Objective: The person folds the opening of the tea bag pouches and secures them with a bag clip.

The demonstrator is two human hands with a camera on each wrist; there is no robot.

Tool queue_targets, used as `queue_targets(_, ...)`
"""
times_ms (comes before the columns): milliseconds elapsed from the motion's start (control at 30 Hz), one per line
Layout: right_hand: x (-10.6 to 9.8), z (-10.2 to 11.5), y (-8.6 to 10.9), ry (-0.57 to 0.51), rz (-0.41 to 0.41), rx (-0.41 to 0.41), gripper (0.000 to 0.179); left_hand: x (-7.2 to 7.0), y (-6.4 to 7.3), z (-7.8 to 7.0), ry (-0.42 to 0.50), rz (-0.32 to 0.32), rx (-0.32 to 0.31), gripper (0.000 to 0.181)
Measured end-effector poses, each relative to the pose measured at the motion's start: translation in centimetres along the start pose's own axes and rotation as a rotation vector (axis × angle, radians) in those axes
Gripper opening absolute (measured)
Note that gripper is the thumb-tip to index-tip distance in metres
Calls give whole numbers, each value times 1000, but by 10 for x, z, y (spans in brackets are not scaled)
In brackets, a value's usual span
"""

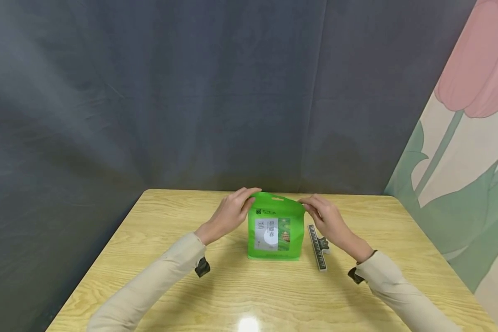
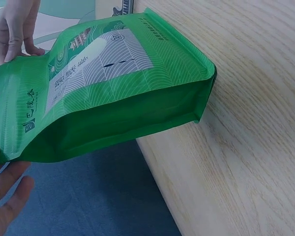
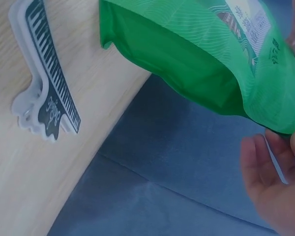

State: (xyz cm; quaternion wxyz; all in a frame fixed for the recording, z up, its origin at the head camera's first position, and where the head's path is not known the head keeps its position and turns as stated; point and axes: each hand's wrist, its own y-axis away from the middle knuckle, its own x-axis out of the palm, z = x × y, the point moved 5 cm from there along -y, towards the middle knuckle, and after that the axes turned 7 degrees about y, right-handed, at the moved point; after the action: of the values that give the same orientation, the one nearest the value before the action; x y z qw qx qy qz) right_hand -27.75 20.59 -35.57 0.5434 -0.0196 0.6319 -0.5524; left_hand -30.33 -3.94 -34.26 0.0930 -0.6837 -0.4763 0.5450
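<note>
A green stand-up tea pouch [image 1: 271, 253] stands upright on the table, its grey and green label facing me. My left hand [image 1: 231, 213] pinches its top left corner, and in the left wrist view the thumb and fingers [image 2: 12, 179] lie either side of that edge. At the opposite top corner my right hand [image 1: 328, 220] pinches the pouch between thumb and fingers [image 3: 259, 160]. The pouch's top edge bows between the two hands. Just right of the pouch, below my right hand, lies a black and white striped bag clip [image 1: 317, 249].
The light wood table [image 1: 170, 295] ends at a dark grey curtain [image 1: 232, 115] behind the pouch. A wall painted with a tulip [image 1: 473, 60] and leaves rises along the right side.
</note>
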Motion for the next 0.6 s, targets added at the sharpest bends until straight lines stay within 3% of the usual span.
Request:
queue_targets(367,0,-2,-1,-82,58,67,19,-1,-7,-3,43,0,-28,25)
queue_targets(600,1,-2,-2,-116,90,99,22,1,-15,-12,-27,19,32,22)
